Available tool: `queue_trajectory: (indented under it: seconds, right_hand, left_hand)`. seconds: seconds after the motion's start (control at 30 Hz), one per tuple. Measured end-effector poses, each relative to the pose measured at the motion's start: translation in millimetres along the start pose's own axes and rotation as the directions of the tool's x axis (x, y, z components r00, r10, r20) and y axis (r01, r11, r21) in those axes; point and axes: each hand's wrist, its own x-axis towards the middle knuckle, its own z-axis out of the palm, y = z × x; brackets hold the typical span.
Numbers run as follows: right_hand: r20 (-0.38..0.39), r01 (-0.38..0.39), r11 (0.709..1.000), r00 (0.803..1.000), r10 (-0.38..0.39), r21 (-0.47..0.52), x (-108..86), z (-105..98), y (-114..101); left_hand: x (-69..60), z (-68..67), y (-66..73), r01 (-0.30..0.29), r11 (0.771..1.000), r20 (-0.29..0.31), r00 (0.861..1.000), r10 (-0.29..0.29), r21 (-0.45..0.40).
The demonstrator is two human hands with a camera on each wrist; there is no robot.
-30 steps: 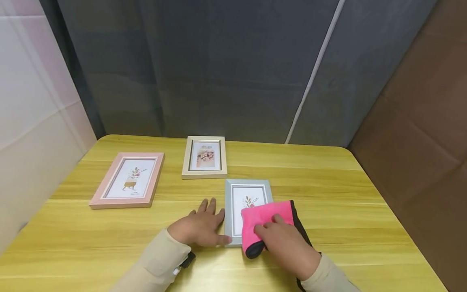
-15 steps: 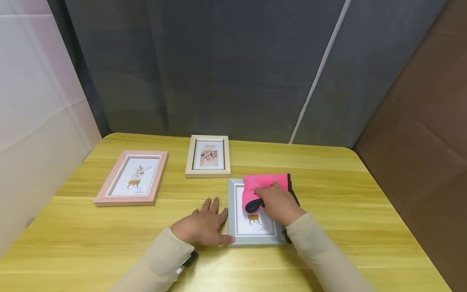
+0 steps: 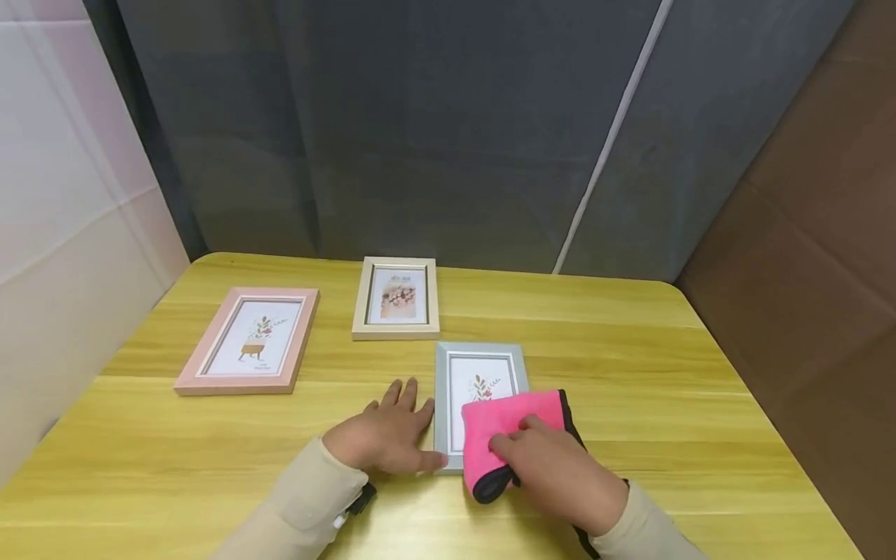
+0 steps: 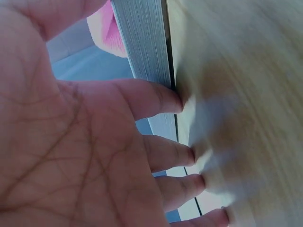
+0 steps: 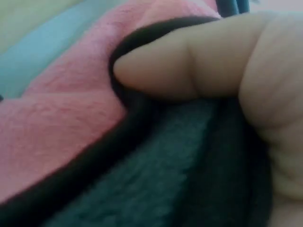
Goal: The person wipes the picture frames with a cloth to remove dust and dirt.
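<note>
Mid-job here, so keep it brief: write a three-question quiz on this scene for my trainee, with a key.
1. What does the right hand hold?
2. True or false: in the head view, the pink frame lies left of the cream frame.
3. Fill in the blank: the left hand touches the ____.

Key: 1, a pink cloth with black edging; 2, true; 3, grey-blue frame.

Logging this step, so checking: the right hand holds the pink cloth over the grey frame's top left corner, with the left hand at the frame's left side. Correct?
The corner is wrong: the head view shows the pink cloth over the lower right corner of the grey frame. The right hand does hold it, and the left hand is at the frame's left side.
</note>
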Motion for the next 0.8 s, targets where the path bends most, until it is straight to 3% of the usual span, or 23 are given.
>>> queue_trajectory:
  seconds: [0.2,0.37,0.47,0.6,0.8]
  right_hand:
    - [-0.023,-0.160,0.987,0.987,0.161,0.017,35.3,1.4,14.8]
    - [-0.061,-0.220,0.975,0.973,0.222,0.040,65.5,1.6,32.8]
    - [-0.068,-0.235,0.970,0.969,0.239,0.063,72.0,3.4,38.8]
    - [-0.048,-0.207,0.971,0.976,0.214,0.122,55.6,-1.6,38.1]
    - [-0.037,0.009,0.996,0.999,-0.006,0.093,4.9,-8.3,12.5]
  left_hand:
    - [1.4,0.4,-0.9,-0.003,1.000,0.002,1.000,0.003,-0.013]
    - [1.4,-0.2,-0.8,-0.017,1.000,-0.002,1.000,0.017,-0.012]
    - [0.4,-1.4,-0.8,-0.015,1.000,-0.006,1.000,0.015,-0.002]
    - [0.3,-2.0,-0.5,-0.012,1.000,-0.009,1.000,0.012,-0.010]
    - [0.2,0.3,-0.7,0.000,1.000,-0.008,1.000,0.000,-0.013]
